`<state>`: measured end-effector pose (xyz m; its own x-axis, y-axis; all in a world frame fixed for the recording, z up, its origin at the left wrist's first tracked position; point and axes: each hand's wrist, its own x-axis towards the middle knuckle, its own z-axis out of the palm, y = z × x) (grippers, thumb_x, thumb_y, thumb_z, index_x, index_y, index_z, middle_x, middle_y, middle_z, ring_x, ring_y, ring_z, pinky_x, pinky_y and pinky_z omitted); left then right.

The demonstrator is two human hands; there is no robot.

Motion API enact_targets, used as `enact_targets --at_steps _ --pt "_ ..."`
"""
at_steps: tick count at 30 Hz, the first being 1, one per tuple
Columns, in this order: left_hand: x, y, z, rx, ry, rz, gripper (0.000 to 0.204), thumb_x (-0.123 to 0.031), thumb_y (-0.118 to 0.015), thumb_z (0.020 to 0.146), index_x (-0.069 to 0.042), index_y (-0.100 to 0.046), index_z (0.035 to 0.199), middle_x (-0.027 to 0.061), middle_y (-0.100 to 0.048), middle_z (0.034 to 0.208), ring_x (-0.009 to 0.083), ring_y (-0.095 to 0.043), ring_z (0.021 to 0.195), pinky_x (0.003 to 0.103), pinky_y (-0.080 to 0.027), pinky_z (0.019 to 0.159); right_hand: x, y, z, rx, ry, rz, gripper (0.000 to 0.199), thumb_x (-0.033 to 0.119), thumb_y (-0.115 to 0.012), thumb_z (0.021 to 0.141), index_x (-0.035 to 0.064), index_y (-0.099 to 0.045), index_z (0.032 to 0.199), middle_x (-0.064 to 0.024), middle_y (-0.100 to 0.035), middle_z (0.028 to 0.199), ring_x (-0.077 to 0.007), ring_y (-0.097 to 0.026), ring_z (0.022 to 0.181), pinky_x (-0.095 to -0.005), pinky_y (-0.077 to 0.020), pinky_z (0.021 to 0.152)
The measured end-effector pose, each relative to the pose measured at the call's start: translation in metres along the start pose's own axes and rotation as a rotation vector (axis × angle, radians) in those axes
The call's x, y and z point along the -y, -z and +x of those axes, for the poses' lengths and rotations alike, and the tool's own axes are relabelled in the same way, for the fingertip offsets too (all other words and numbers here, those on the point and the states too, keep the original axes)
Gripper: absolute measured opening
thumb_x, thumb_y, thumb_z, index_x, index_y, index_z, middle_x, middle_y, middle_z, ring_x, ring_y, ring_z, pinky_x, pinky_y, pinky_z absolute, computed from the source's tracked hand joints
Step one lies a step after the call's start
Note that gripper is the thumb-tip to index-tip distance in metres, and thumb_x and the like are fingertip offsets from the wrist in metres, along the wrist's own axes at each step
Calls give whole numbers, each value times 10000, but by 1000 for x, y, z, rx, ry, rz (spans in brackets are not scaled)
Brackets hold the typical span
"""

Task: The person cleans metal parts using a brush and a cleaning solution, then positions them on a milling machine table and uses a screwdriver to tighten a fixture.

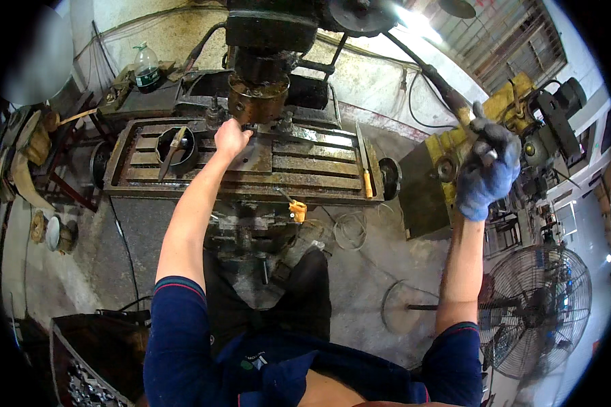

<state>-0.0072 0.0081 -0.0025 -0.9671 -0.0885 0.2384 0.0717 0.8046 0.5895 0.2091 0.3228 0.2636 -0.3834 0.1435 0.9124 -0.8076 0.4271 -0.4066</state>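
Observation:
My bare left hand (232,139) is closed at the machine table, just below the round brown metal spindle head (256,98) of a drilling or milling machine. What its fingers hold, if anything, is hidden. To the right, my right hand (489,166) wears a blue-grey glove and is raised, its fingers wrapped round the end of a long machine lever (428,71). Left of my bare hand, a round dark pot (191,150) stands on the slotted table (305,180), with a brush (173,154) lying across its rim.
A file with a yellow handle (368,183) lies at the table's right end. An orange-yellow object (297,210) hangs at its front edge. A bottle of dark liquid (146,68) stands behind left. A floor fan (538,308) is at right; a bin of metal chips (88,380) is lower left.

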Motion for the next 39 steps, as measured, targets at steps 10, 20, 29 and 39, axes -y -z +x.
enact_targets --at_steps 10,20,29,39 --pt "5 3 3 99 10 -1 353 -278 -698 681 4 -626 882 180 -641 814 346 -613 821 425 -486 726 -5 -14 -31 -135 -30 83 370 332 -464 881 -13 -559 786 -141 -600 765 -193 -538 692 -395 -380 820" --pt "49 131 -99 -495 -350 71 362 -188 -645 756 -117 -578 1105 59 -623 824 233 -602 747 339 -455 686 -4 -13 -29 -180 -28 210 356 328 -499 854 -14 -582 803 -121 -571 688 -216 -547 712 -366 -404 804" --pt "114 134 -120 -280 -256 345 321 -212 -550 826 -62 -550 1110 148 -593 815 314 -579 777 398 -423 749 -10 -17 -26 -195 -18 260 373 336 -505 846 -24 -593 803 -154 -615 760 -145 -491 610 -279 -395 655" --pt "123 138 -108 -345 -230 277 180 -110 -537 811 -45 -621 955 179 -586 795 357 -574 736 429 -455 686 -5 -12 -23 -185 -27 284 374 354 -520 839 -13 -593 832 -198 -623 829 -220 -581 738 -276 -440 720"
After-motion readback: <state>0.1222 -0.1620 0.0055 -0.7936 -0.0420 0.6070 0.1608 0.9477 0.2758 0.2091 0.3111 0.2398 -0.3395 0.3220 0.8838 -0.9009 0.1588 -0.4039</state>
